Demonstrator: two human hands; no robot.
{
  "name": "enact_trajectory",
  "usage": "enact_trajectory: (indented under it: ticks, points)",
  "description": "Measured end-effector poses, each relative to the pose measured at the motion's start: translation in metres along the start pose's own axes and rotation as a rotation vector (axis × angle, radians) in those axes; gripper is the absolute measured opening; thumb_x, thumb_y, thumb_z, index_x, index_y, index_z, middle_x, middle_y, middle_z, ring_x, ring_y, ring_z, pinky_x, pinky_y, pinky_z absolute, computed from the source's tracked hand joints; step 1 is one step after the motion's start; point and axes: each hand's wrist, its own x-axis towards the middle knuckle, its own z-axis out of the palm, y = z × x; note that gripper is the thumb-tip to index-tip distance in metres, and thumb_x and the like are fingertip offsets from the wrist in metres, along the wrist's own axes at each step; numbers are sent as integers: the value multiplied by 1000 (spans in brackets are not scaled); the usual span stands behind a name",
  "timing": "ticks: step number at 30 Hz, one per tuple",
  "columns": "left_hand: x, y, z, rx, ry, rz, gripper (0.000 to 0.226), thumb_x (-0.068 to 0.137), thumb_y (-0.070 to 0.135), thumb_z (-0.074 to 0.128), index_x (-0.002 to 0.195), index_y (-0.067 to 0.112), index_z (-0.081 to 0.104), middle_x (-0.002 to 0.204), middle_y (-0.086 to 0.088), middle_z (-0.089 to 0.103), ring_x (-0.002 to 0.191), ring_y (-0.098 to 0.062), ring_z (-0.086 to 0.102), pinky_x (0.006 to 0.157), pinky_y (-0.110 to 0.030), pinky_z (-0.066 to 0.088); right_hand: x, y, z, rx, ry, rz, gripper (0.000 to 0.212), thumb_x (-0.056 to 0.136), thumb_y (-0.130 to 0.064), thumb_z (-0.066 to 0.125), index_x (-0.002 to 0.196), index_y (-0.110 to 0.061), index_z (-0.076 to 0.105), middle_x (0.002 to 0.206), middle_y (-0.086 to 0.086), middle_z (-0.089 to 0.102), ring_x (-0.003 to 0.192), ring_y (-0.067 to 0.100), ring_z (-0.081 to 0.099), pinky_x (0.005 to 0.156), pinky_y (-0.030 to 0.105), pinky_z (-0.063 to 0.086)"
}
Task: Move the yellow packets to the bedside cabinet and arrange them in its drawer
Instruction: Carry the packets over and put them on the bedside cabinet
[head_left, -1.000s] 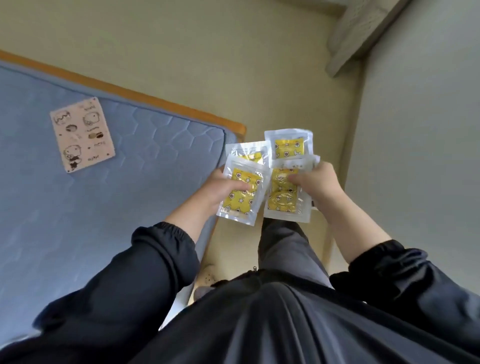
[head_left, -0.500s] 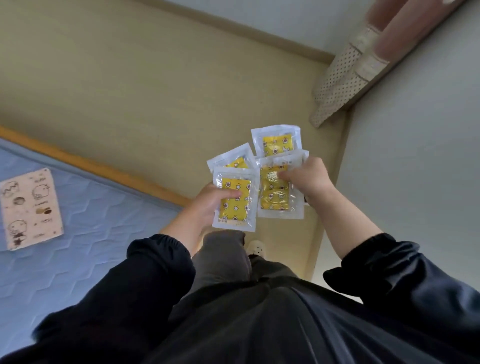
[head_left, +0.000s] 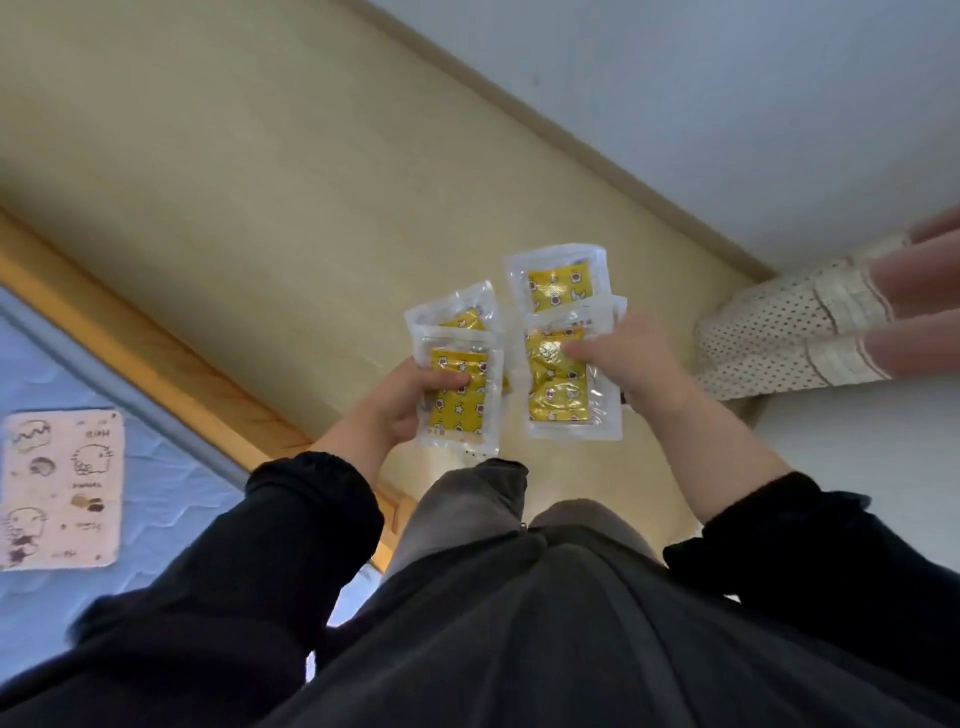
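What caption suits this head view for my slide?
Left hand and right hand each grip yellow packets, standing beside the bed.

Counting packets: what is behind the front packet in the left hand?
A second yellow packet, its top showing above the front packet that the left hand grips. Its lower part is covered.

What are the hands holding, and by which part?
Each hand holds two clear plastic packets with yellow insides. The left hand pinches its pair by the left edge, the right hand by the right edge, thumbs in front.
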Motion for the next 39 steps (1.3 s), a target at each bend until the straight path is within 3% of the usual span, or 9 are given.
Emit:
enact_trajectory:
  ticks: [2,4,7,11,16,26,30,36,39]
  points:
    - [6,31,-14,-51,44,19,25,85,-11,50,97,7,63,79,-11,74,71,-25,73,60,-38,59,22,-39,7,12,-32,-16,28,78,2,70,73,-22,56,73,-1,61,60,9,58,43,19,46]
    - [11,59,-30,-140,103,43,27,79,-6,52,100,7,63,83,-12,74,74,-26,73,61,-39,59,44,-76,18,16,-70,-27,28,79,5,68,75,-20,56,70,-2,59,56,6,56,33,12,38]
    - [23,95,-60,-250,222,78,45,68,0,63,113,5,61,94,-15,73,84,-30,72,67,-43,59,83,-125,38,-2,-122,-47,22,78,5,69,88,-13,60,73,-2,60,58,7,57,32,11,37]
    - [39,153,-107,-360,353,116,68,66,5,70,132,4,54,125,-22,61,110,-39,62,87,-52,52,146,-203,86,-51,-245,-58,27,78,5,70,78,-18,57,73,0,62,58,11,61,34,15,42]
    - [56,242,-152,-463,422,220,57,69,2,67,125,4,56,105,-17,70,88,-33,71,68,-44,58,219,-305,154,-175,-419,-133,28,75,8,70,76,-18,59,74,1,63,60,11,62,44,21,48]
    - [56,364,-237,-771,647,330,33,81,-2,60,112,8,62,102,-15,70,87,-31,71,65,-43,59,291,-469,292,-457,-628,-276,26,74,7,70,74,-18,62,78,6,67,68,20,66,61,35,57]
    - [52,401,-299,-808,699,331,23,88,-2,56,106,10,63,96,-11,72,83,-28,72,62,-41,60,313,-519,371,-527,-667,-300,23,75,6,71,78,-16,62,75,3,66,62,15,65,54,30,55]
    - [37,481,-411,-847,704,314,40,85,-1,58,123,9,57,111,-14,68,102,-35,66,79,-47,55,333,-613,491,-597,-661,-348,24,73,4,72,91,-9,64,87,10,68,77,25,69,69,39,58]
    - [23,526,-455,-810,683,312,32,86,-3,57,114,11,61,101,-12,72,92,-32,70,76,-46,56,336,-661,537,-613,-652,-363,23,73,6,70,93,-4,66,85,11,68,76,25,68,67,39,57]
